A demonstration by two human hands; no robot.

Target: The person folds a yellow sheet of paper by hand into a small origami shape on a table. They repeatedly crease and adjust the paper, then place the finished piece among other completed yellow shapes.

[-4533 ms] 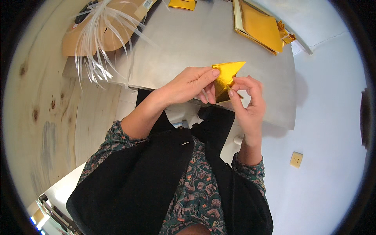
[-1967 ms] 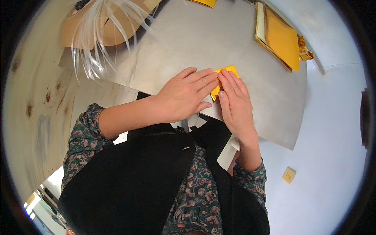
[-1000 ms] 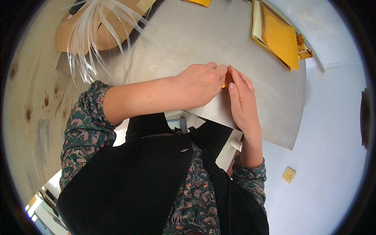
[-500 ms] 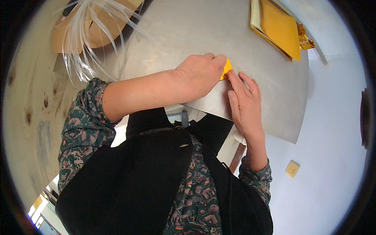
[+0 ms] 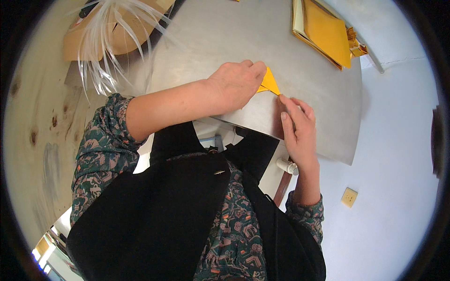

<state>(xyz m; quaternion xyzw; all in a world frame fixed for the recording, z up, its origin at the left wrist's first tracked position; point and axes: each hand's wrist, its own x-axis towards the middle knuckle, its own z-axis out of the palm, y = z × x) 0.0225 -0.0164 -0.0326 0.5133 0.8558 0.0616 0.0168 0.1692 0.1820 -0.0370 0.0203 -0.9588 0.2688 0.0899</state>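
A small piece of folded yellow paper with a pointed corner lies near the front edge of the grey metal table. My left hand is closed on its left side, and the fingers and the back of that hand hide part of it. My right hand is to the right of the paper with its thumb apart from the fingers. Its index fingertip touches the paper's lower right point.
Yellow paper sheets are stacked at the table's far right, with small folded yellow pieces beside them. Clear plastic strips hang over a brown cardboard piece at the far left. A white wall borders the table's right side.
More of the yellow paper shows now, its point sticking out to the right. My right hand has drawn back slightly toward me, from lying against the paper to touching only its tip.
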